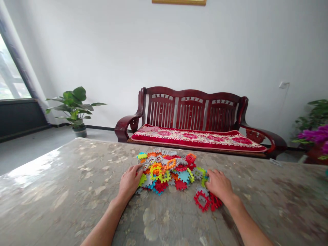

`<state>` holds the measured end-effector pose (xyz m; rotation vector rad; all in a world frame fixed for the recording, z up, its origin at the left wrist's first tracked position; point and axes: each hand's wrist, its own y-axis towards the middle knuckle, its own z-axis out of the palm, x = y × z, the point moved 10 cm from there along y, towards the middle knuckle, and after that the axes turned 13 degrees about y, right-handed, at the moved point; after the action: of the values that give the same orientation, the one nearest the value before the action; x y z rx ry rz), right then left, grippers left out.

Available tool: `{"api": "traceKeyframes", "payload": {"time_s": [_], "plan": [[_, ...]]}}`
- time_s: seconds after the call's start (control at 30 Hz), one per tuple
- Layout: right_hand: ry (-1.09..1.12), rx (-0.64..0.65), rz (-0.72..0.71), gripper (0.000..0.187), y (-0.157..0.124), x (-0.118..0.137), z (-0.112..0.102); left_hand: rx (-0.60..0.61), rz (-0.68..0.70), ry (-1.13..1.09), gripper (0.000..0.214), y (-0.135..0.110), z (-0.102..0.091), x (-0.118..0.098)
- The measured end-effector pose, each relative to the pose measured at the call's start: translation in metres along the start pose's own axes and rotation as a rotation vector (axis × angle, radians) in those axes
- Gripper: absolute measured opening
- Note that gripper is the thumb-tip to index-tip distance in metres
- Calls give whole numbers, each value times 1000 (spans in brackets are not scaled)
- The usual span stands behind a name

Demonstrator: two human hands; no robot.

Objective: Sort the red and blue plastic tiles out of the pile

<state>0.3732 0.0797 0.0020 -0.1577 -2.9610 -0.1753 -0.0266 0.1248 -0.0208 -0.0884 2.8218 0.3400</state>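
Observation:
A heap of flat plastic interlocking building pieces (165, 176) lies on the table in red, orange, yellow-green, blue and grey, several with window-like cut-outs. My left hand (130, 180) rests along the heap's left edge, fingers stretched toward it and touching the outer pieces. On the opposite side, my right hand (219, 185) lies by a yellow-green piece (204, 180), its fingers loosely extended and partly hidden. Below that hand sit a red frame-shaped piece (197, 201) and another red piece (215, 202), partly under the wrist. Neither hand visibly lifts a piece.
A glossy floral cloth covers the table (64, 191). One grey piece (275, 162) lies apart near the far right edge. Beyond stands a dark red wooden bench (191, 111) with a patterned red cover (179, 135). A potted plant (77, 109) stands left; purple flowers (316, 135) are right.

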Motion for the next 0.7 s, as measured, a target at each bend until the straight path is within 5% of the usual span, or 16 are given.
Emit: {"api": "traceKeyframes", "payload": {"time_s": [0.7], "plan": [[-26,27,26,31,7,-10,3,-24,8,-30,38,0,3,2]]}}
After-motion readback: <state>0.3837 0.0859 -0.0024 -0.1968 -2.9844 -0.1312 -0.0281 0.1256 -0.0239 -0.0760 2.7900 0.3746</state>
